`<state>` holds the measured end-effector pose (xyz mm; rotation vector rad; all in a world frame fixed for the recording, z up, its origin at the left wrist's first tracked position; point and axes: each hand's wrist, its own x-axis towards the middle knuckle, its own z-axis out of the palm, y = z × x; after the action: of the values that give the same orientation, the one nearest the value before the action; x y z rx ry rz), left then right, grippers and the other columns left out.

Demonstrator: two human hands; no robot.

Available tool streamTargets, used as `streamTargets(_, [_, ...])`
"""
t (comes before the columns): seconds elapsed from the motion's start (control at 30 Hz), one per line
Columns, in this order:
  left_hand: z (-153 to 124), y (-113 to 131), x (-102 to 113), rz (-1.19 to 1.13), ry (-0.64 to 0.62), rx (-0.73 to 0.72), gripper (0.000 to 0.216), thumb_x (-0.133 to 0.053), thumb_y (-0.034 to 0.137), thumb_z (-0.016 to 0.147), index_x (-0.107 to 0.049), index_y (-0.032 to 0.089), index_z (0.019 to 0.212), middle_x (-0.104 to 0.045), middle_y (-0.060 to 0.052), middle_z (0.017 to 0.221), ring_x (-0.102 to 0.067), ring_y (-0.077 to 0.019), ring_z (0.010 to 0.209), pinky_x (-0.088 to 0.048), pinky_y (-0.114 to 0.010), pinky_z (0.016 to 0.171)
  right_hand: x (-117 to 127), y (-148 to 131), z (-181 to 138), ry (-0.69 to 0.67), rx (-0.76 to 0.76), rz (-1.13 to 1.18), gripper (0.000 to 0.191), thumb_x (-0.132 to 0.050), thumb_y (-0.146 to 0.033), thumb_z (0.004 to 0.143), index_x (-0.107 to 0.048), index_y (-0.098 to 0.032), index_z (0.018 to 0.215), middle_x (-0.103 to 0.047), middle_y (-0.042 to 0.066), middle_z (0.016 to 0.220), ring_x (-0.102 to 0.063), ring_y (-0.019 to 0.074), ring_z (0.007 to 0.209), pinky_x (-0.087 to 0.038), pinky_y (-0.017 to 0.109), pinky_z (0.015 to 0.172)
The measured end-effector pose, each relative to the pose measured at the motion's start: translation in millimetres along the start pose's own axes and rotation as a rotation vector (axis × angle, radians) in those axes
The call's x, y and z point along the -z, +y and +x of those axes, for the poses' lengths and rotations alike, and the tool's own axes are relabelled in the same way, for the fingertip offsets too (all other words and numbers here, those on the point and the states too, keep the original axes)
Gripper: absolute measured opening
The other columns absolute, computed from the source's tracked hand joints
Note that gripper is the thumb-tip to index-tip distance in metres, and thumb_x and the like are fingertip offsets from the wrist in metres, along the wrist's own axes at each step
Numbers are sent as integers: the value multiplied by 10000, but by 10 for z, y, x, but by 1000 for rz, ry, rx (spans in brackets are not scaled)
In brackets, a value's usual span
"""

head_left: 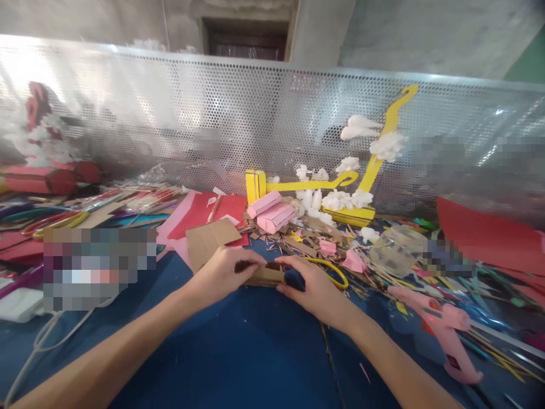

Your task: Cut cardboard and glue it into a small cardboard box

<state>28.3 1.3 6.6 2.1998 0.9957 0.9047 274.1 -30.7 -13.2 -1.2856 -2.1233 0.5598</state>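
My left hand (223, 274) and my right hand (313, 287) meet over a small brown cardboard piece (266, 276) on the blue table (238, 346). Fingers of both hands are curled and pinch its ends. A larger folded sheet of brown cardboard (208, 238) lies just behind my left hand. Yellow-handled scissors (334, 271) lie right behind my right hand.
Pink paper boxes (272, 211) and a yellow cardboard model with white foam bits (349, 193) stand behind. A pink glue gun (443, 326) lies at right among paper scraps. Red and pink sheets (204, 213), a tape roll (398, 250), a perforated metal screen (238, 119) at the back.
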Motion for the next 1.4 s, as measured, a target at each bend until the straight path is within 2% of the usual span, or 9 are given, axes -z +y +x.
streamTargets(0.43, [-1, -57, -48, -55, -6, 16, 189, -618, 210, 905, -797, 232, 961, -812, -21, 977, -735, -191, 863, -555, -321, 828, -16, 18, 4, 13, 17, 8, 461, -725, -284, 901, -578, -280, 1339, -642, 77, 1345, -593, 267, 1258, -447, 476, 1105])
streamTargets(0.6, [7, -65, -31, -75, -56, 27, 199, -593, 226, 923, -780, 211, 988, -803, -38, 1005, -733, -187, 872, -555, -306, 809, 1, -31, 19, 55, 106, 31, 96, -638, -259, 958, -686, -245, 1040, -653, 75, 1226, -625, 237, 1163, -460, 427, 1073])
streamTargets(0.7, [-7, -51, 82, 11, -114, -54, 255, -554, 203, 934, -747, 223, 1101, -776, -51, 1114, -712, -200, 987, -536, -328, 888, -11, -27, 30, 68, 111, 37, 68, -631, -244, 957, -686, -227, 922, -653, 74, 1162, -643, 228, 1092, -476, 411, 1025])
streamTargets(0.77, [-15, -39, 194, 109, -149, -112, 348, -631, 205, 881, -690, 242, 1221, -736, -56, 1200, -671, -224, 1085, -507, -360, 954, -24, -15, 36, 79, 113, 47, 60, -637, -239, 955, -679, -221, 916, -643, 73, 1163, -641, 223, 1085, -473, 403, 1018])
streamTargets(0.83, [-15, -35, 296, 199, -184, -132, 426, -746, 251, 805, -674, 257, 1225, -720, -46, 1194, -640, -247, 1114, -484, -377, 967, -34, -6, 39, 79, 114, 52, 56, -637, -234, 958, -674, -217, 918, -635, 72, 1167, -637, 218, 1086, -470, 396, 1017])
streamTargets(0.97, [5, -58, 372, 289, -291, -67, 356, -782, 272, 771, -702, 256, 1117, -718, -12, 1016, -649, -217, 921, -473, -314, 776, -34, -9, 28, 65, 118, 42, 91, -599, -240, 984, -664, -219, 925, -624, 73, 1179, -623, 219, 1116, -458, 394, 1033])
streamTargets(1.03, [15, -74, 353, 301, -313, -29, 290, -757, 252, 784, -716, 240, 1071, -687, 7, 866, -626, -182, 772, -430, -277, 660, -27, -19, 19, 58, 124, 41, 112, -574, -252, 1000, -663, -222, 938, -619, 74, 1184, -616, 221, 1129, -454, 397, 1041])
streamTargets(1.13, [23, -90, 310, 270, -316, -9, 201, -724, 224, 801, -727, 208, 1001, -616, 30, 710, -574, -142, 634, -384, -250, 582, -19, -33, 9, 45, 123, 46, 127, -559, -268, 1011, -663, -227, 950, -611, 74, 1187, -608, 221, 1140, -450, 398, 1047])
streamTargets(1.4, [10, -138, 294, 129, -293, 57, 135, -662, 215, 831, -716, 211, 956, -635, 33, 704, -539, -107, 526, -385, -228, 522, -18, -19, 16, 42, 121, 86, 176, -521, -297, 1035, -661, -215, 969, -617, 89, 1188, -609, 221, 1140, -446, 390, 1053])
